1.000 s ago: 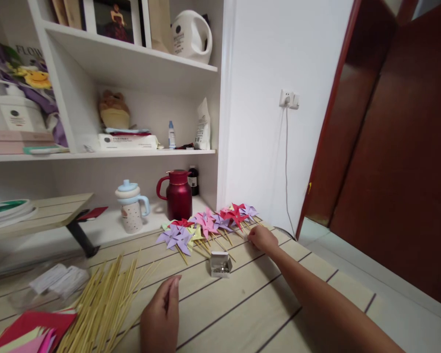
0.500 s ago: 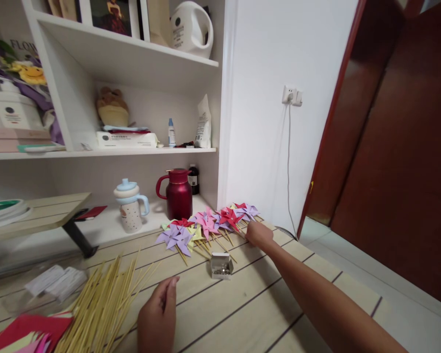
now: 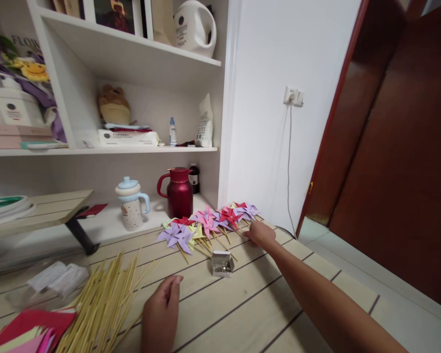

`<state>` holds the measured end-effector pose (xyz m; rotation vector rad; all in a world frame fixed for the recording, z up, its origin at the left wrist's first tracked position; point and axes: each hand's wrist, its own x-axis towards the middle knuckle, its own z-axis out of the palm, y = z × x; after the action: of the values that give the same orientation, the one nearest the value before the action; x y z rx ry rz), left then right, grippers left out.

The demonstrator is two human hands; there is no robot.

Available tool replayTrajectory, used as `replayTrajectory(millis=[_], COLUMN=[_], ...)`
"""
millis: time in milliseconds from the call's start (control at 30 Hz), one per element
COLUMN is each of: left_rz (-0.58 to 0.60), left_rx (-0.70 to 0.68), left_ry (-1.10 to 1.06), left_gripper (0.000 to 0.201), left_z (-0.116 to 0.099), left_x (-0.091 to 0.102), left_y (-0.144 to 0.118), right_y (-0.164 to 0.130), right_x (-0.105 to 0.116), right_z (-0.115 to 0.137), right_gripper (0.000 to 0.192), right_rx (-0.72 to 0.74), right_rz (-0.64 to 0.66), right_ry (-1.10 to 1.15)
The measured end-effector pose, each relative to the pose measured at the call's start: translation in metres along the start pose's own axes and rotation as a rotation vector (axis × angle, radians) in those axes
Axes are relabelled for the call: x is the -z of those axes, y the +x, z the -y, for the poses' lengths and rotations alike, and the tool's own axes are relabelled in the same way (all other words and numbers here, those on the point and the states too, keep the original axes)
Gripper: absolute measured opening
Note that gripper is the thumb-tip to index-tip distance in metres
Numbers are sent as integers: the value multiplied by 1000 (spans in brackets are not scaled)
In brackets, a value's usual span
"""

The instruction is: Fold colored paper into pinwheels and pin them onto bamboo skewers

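My right hand [image 3: 260,232] rests with curled fingers on the sticks of the paper pinwheels [image 3: 209,223] just behind the small pin box [image 3: 222,264], left hand [image 3: 161,314] loosely curled and empty nearer me; pinwheels look light and crushable, so I would hold the stiff stick.

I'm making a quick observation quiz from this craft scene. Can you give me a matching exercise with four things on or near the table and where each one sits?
Things:
1. paper pinwheels
2. bamboo sticks
3. small pin box
4. red thermos jug

Places:
A. on the white ledge under the shelves
B. in a loose pile near the left hand
C. in a row at the table's far edge, by the right hand
D. alone on the table, just in front of the pinwheel row

Pairs: 1-C, 2-B, 3-D, 4-A
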<state>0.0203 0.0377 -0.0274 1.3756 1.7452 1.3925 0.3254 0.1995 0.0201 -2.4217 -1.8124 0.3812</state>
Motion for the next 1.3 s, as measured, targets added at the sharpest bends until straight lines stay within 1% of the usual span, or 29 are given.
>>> replayTrajectory(millis=[133, 233, 367, 433, 467, 500, 533, 600, 633, 700, 767, 800, 867, 900, 933, 967, 1000, 1033, 1100, 1167, 1200, 1233, 1267, 1300], left_rz=[-17, -30, -42, -41, -38, -32, -24, -19, -9, 33, 127, 175, 253, 271, 243, 179, 101, 20, -94, -91, -90, -130, -212, -292], left_rx=[-19, -64, -164, -252, -312, -393, -476, -517, -534, -581, -653, -690, -779, -889, -984, -1055, -1121, -1152, -1160, -1150, -1130, -1083, -1024, -930], left_ry=[16, 37, 130, 225, 279, 333, 393, 449, 476, 539, 603, 628, 672, 732, 766, 774, 776, 783, 779, 825, 845, 851, 851, 889], left_gripper=[46, 44, 38, 35, 35, 34, 36, 36, 35, 33, 28, 23, 12, 11, 10, 16, 20, 23, 29, 26, 26, 26, 27, 28], left_z=[1, 2, 2, 0, -2, -4, -8, -18, -24, -36, -44, -44, -38, -32, -24, -16, -7, 1, 14, 19, 20, 20, 19, 18], left_x=[1, 1, 2, 4, 5, 7, 9, 13, 15, 16, 14, 12, 10, 10, 12, 17, 24, 34, 62, 100, 121, 141, 161, 178], left_y=[0, 0, -3, -6, -8, -10, -12, -18, -22, -34, -52, -64, -90, -103, -115, -126, -135, -143, -153, -159, -161, -162, -161, -159], right_y=[-5, -12, -28, -41, -49, -59, -69, -92, -105, -130, -153, -162, -175, -179, -182, -184, -184, -185, -185, -186, -187, -188, -188, -189], right_x=[1, 3, 2, 0, -2, -5, -9, -18, -25, -38, -52, -58, -67, -70, -72, -74, -75, -76, -78, -80, -81, -82, -84, -85], right_z=[-6, -13, -24, -26, -25, -23, -19, -7, 1, 19, 38, 48, 63, 70, 75, 80, 84, 87, 93, 97, 99, 100, 100, 100], right_gripper=[32, 31, 31, 29, 37, 51, 58, 61, 59, 52, 41, 36, 23, 20, 18, 19, 20, 20, 19, 17, 16, 15, 16, 16], right_rx=[1, -3, 17, 59, 90, 124, 164, 281, 355, 499, 645, 781, 872, 896, 898, 902, 906, 912, 935, 958, 965, 968, 968, 966], right_rz=[32, 46, 32, 2, -23, -52, -89, -126, -113, -38, 85, 183, 264, 286, 291, 293, 293, 291, 282, 263, 250, 236, 220, 204], right_ry=[69, 130, 216, 260, 281, 302, 326, 380, 409, 457, 486, 501, 495, 485, 471, 457, 445, 433, 415, 400, 392, 385, 379, 374])
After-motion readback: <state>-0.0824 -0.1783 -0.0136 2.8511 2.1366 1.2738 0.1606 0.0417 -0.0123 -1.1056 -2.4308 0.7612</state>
